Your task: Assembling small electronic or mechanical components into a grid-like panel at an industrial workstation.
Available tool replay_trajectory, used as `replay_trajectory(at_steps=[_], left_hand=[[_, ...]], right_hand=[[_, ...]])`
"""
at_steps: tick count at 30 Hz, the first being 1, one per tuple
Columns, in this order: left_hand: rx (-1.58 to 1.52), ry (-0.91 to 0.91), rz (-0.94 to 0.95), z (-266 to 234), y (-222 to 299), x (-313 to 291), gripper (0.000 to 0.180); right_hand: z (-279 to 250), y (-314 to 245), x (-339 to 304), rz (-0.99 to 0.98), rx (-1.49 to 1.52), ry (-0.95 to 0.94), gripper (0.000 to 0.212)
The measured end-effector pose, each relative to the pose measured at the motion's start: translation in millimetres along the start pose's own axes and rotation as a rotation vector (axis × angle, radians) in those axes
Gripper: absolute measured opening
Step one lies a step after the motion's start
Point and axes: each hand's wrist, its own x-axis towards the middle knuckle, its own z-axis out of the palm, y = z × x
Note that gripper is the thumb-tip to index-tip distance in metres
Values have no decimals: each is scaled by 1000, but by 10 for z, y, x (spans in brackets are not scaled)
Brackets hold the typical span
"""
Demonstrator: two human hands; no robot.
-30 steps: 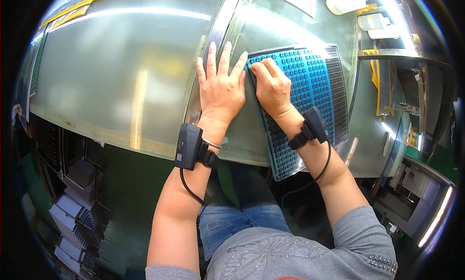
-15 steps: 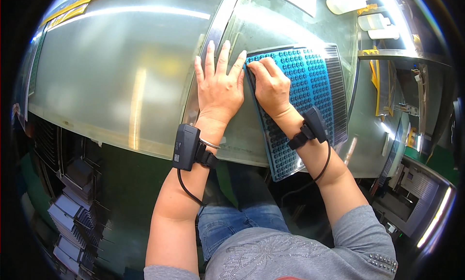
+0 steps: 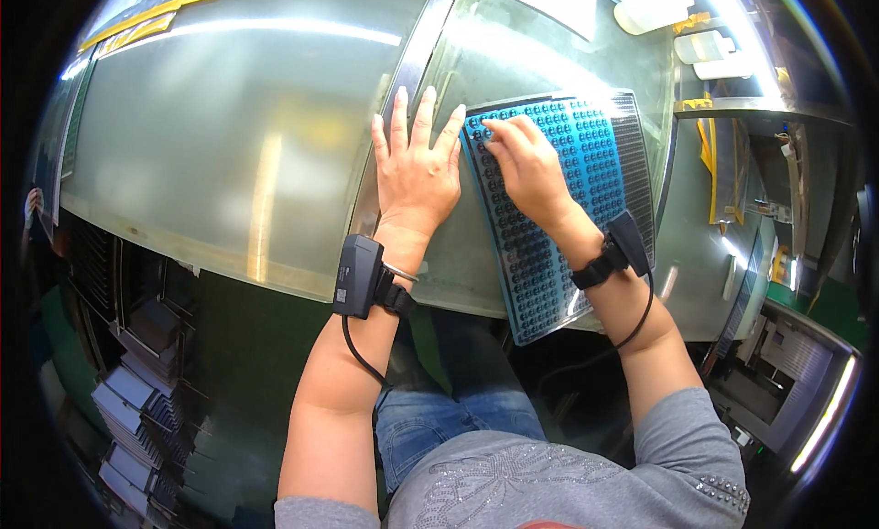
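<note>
A blue flat panel [image 3: 599, 145] with rows of dark round spots lies at a slant on the glass-like worktop [image 3: 469, 254], its near corner at the front edge. Along its right side runs a dark, finely patterned strip [image 3: 639, 145]. My left hand [image 3: 415, 179] rests flat with fingers spread, its index fingertip at the panel's far left corner. Over the panel near that corner is my right hand [image 3: 533, 170], thumb and fingers drawn together in a pinch. Whatever may be between those fingertips is too small to make out.
A metal strip [image 3: 424, 48] runs along the worktop left of the panel. White plastic bottles [image 3: 652, 9] lie at the far right by a shelf [image 3: 765, 108]. A white sheet [image 3: 558, 3] is at the far edge. Stacked trays [image 3: 137, 401] stand below left.
My right hand has moved right and slightly nearer, away from the panel's far left corner. My left hand stays spread in nearly the same place.
</note>
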Motion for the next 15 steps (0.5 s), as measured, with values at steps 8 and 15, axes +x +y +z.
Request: replay_trajectory(at_steps=[8, 15], left_hand=[[29, 7, 45, 17, -28, -18, 47], [39, -6, 53, 29, -36, -24, 43]], right_hand=[[74, 2, 161, -446, -568, -213, 18], [-73, 73, 377, -315, -124, -366, 10]])
